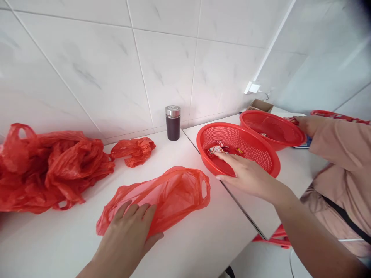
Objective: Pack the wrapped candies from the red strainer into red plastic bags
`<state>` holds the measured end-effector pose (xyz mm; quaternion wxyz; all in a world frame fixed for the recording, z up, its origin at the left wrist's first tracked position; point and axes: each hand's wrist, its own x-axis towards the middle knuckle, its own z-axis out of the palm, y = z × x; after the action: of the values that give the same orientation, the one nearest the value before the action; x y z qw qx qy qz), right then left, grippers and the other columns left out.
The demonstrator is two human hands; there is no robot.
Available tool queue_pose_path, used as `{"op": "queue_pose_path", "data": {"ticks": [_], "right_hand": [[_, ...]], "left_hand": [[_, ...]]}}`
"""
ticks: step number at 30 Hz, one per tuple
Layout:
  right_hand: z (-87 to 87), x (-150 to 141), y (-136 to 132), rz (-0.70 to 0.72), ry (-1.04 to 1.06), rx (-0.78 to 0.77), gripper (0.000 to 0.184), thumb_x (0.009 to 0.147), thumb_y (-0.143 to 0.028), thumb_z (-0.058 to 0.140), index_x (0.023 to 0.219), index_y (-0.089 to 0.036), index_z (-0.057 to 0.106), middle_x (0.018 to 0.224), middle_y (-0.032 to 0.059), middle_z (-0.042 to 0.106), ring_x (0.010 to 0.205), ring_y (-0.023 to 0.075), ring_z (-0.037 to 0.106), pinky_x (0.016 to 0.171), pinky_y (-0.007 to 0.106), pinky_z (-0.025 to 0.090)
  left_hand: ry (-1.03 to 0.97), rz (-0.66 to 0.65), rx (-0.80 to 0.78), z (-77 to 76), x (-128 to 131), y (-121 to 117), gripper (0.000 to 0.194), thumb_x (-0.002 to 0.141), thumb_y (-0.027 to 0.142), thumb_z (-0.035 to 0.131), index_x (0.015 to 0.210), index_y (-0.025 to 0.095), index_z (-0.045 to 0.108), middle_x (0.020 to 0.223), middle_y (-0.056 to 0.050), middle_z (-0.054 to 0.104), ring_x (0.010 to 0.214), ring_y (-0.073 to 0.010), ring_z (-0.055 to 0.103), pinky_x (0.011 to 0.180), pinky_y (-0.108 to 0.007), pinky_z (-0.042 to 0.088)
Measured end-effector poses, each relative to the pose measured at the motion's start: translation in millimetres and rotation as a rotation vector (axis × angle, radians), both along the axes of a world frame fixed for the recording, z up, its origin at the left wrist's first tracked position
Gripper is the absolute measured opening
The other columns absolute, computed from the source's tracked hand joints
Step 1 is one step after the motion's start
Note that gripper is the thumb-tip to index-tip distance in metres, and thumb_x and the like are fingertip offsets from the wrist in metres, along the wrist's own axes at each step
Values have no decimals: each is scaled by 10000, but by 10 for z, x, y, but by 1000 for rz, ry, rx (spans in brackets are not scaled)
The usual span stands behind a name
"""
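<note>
A red plastic bag [174, 197] lies spread on the white table, its mouth and handle loop towards the right. My left hand [130, 227] rests on the bag's near side, fingers laid over the plastic and thumb apart. At the near left rim of a red mesh basket [249, 133], my right hand [246, 173] reaches in with its thumb held apart outside. Its fingertips are close to a few small wrapped packets [217, 150] at the bottom; whether they touch one I cannot tell. A yellow-and-red packet [239, 151] lies beside these.
A heap of red plastic bags [55, 166] and one crumpled bag [135, 150] lie on the left. A dark tumbler [173, 123] stands by the wall. Another person's hand [303, 122] is over a second red basket [271, 125]; behind it is a cardboard box [261, 105].
</note>
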<state>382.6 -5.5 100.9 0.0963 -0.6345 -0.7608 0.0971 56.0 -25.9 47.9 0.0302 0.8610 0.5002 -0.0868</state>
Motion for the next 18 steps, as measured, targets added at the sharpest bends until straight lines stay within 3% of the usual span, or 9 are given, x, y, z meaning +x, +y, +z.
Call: {"op": "queue_pose_path", "data": {"ticks": [3,5,8,11,15,18], "right_hand": [[-109,183,-16,-67,-200,-234,331,854,-383,576,1129,-207,629,924,97,700,822,299,654,654,372,470],[-183,158,9,-26,-206,-218,245,904,-350,495,1036,-212,648,839,76,697,769,266,651,651,346,448],[-223,61,177,-5,5,-131,394,953,-439,409,1275,-260,549,1057,83,690,968,265,644,784,355,460],[-199,123,555,65,212,-201,572,934,-557,407,1446,-306,370,1335,84,563,1195,262,549,932,370,437],[-236,408,1195,75,20,-247,726,863,-498,560,1496,-280,279,1502,103,368,1355,295,374,1027,401,380],[-376,526,1506,71,-65,-275,830,758,-391,709,1481,-248,328,1496,132,371,1354,345,356,1018,426,380]], "left_hand": [[-82,-42,55,-68,29,39,499,823,442,589,1240,173,644,1212,-163,674,1070,-381,622,929,-568,455],[-150,-111,136,-76,55,65,455,838,431,570,1212,190,663,1213,-149,677,1076,-371,623,905,-546,480],[-246,-188,316,10,56,123,381,867,454,517,1139,258,696,1273,-110,646,1131,-356,590,909,-529,480],[-242,-119,461,114,-62,221,355,852,470,532,1108,299,708,1389,-112,543,1199,-382,522,974,-579,411],[-147,24,425,75,-384,336,305,773,496,619,1041,402,732,1442,-59,478,1280,-473,408,981,-690,331],[-174,137,324,-32,-578,324,277,764,521,619,1011,467,730,1447,-20,481,1271,-469,430,943,-698,362]]}}
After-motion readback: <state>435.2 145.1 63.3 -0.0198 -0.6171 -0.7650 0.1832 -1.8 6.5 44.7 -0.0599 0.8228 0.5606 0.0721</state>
